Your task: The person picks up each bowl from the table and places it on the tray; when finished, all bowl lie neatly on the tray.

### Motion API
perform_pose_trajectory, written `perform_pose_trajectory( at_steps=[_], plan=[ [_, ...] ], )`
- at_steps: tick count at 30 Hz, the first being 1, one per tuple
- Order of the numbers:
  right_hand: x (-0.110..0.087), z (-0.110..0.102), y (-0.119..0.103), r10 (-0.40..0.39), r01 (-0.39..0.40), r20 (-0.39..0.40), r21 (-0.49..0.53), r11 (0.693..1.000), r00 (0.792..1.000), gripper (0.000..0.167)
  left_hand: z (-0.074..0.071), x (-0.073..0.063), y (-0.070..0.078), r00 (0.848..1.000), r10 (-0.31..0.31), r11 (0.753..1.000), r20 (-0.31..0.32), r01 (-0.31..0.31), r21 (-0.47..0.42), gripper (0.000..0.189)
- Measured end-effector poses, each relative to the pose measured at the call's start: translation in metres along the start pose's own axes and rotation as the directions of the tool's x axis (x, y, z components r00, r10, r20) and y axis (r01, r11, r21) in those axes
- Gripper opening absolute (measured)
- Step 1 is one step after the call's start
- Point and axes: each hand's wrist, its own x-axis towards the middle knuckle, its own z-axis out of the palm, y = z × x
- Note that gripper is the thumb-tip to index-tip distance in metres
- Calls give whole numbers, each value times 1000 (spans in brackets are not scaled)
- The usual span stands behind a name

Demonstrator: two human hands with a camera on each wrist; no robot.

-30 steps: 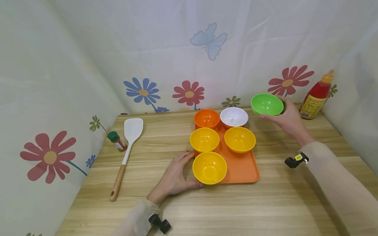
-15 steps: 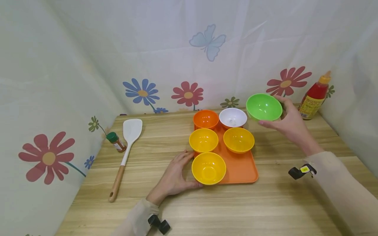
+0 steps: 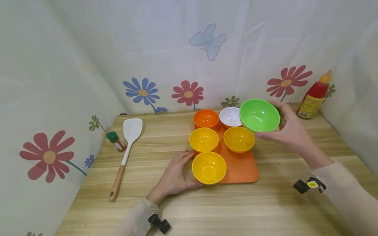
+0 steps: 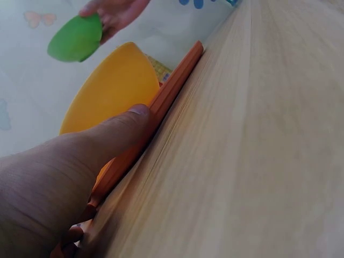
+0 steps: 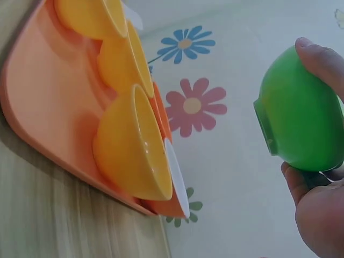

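My right hand [image 3: 292, 129] grips a green bowl [image 3: 259, 116] by its side, thumb at the near side and fingers behind. The bowl is raised and tilted toward me, overlapping the white bowl [image 3: 229, 117] in the head view. My left hand [image 3: 174, 178] holds the front left corner of an orange tray [image 3: 241, 171], its thumb along the front edge, beside the nearest yellow bowl [image 3: 209, 167]. Behind that bowl sit a second yellow bowl [image 3: 203, 140] and an orange bowl [image 3: 206, 118]. A third yellow bowl [image 3: 239, 140] stands in front of the white one.
A white spatula [image 3: 127, 154] with a wooden handle lies on the wooden table [image 3: 230, 209] at left. Beside it is a small green-capped spice jar [image 3: 116, 141]. A red sauce bottle [image 3: 314, 96] stands at the back right, before a flowered curtain [image 3: 165, 59].
My right hand has brought the green bowl leftward and nearer to me, from beside the white bowl to partly over it, tilting it more. My left hand and the tray have stayed in place.
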Motion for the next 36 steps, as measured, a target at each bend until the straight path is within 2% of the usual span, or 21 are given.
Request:
perform_pose_trajectory(
  at_steps=[7,13,18,25,36],
  plan=[
    [-23,10,-6,-87,85,41,53,995,995,107,-1,1,0,1000,0,1000,-6,0,-10,121],
    [-42,21,2,-86,77,90,104,992,992,109,-1,2,0,1000,-1,1000,-5,1,-9,121],
    [-57,29,8,-58,43,117,124,991,992,110,-2,2,1,1000,-2,1000,-3,2,-7,121],
    [-72,39,19,-34,22,132,86,996,991,106,-2,2,1,1000,1,1000,-2,-1,-14,121],
    [-87,47,36,99,-99,145,-7,995,985,107,0,0,-1,1000,-1,1000,-8,1,-22,122]
  ],
)
